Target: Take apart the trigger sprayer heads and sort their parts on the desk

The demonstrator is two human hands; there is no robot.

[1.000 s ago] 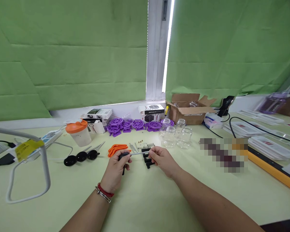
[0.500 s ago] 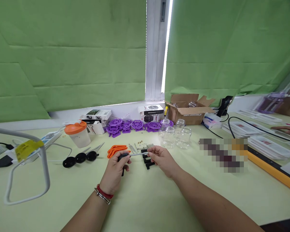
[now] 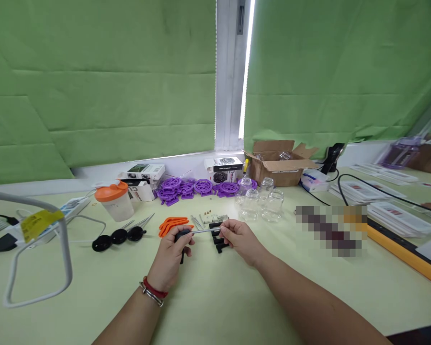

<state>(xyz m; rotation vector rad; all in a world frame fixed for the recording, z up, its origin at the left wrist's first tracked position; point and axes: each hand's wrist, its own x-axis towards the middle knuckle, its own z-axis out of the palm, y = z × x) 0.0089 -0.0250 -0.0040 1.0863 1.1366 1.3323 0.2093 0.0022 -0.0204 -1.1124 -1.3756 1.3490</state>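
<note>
My left hand (image 3: 172, 251) is closed around a black piece with a thin metal rod (image 3: 201, 231) that points right. A dark part of that piece shows below the fingers. My right hand (image 3: 239, 239) pinches the rod's other end; whether a small part is also between its fingertips is hidden. Beneath and beside the right fingers lie several black T-shaped parts (image 3: 220, 248). Just beyond the hands are orange bent plastic parts (image 3: 173, 225), metal pins (image 3: 197, 222), springs (image 3: 218, 218) and tiny brass-coloured pieces (image 3: 208, 212). Black round pieces with metal rods (image 3: 119, 236) lie to the left.
Purple wheel-shaped parts (image 3: 203, 187) are heaped at the back. Glass jars (image 3: 250, 206) stand before a cardboard box (image 3: 283, 170). An orange-lidded cup (image 3: 117, 203) and a grey metal frame (image 3: 67, 258) are left. Right are white card stacks (image 3: 398, 220) and a yellow-black bar (image 3: 405, 251).
Both hands keep nearly the same grip and place, with the right fingers slightly lower. At the far right, another person's hand has mostly drawn out of view.
</note>
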